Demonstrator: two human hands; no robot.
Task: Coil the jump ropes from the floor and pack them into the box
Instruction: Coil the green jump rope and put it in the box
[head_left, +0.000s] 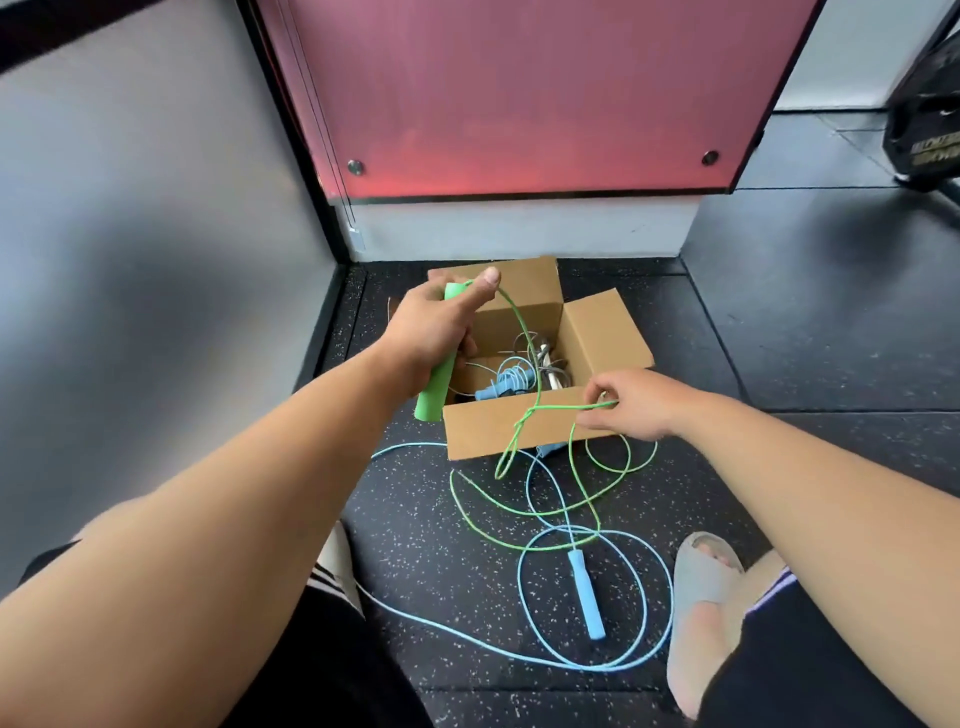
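Box (524, 431) at 12 o'clock holds, I think, two coiled ropes; left hand (431, 332) grips green handle (434, 387), right fingers (597, 397) pinch green cord (563, 408), blue rope (587, 597) at 6 untouched

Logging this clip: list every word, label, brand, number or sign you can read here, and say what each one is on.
Nothing here can be read with confidence.
Black equipment at the upper right edge: gold lettering, too blurred and cropped to read.
Cardboard box: no print visible on the faces shown.
Green handle and blue handle: no markings visible.
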